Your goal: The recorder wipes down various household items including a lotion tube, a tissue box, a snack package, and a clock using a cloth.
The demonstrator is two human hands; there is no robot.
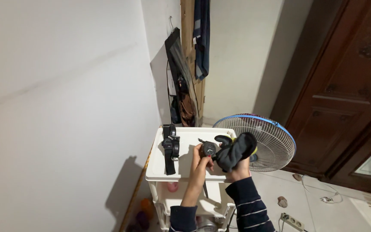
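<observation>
Seen from the head camera, the left hand [198, 160] pinches a small round black watch [208, 148] between thumb and fingertips, raised above the surface [185, 139] and turned so its face looks up toward the person, probably to keep it steady and easy to see. The right hand [237, 168] is closed around a dark cloth [235, 150] with a yellow edge, bunched up and pressed against the side of the watch, apparently so the cloth can rub it. Both hands hang over the near right part of the white surface, the top of a plastic cart. On the left of that top lie black straps with buckles [170, 147], stretched out flat and apart from the hands. Just behind the hands stands a fan [266, 139] with a blue-rimmed grille. A power strip [292, 221] lies on the floor at lower right. No label or sign is clear enough to describe.
</observation>
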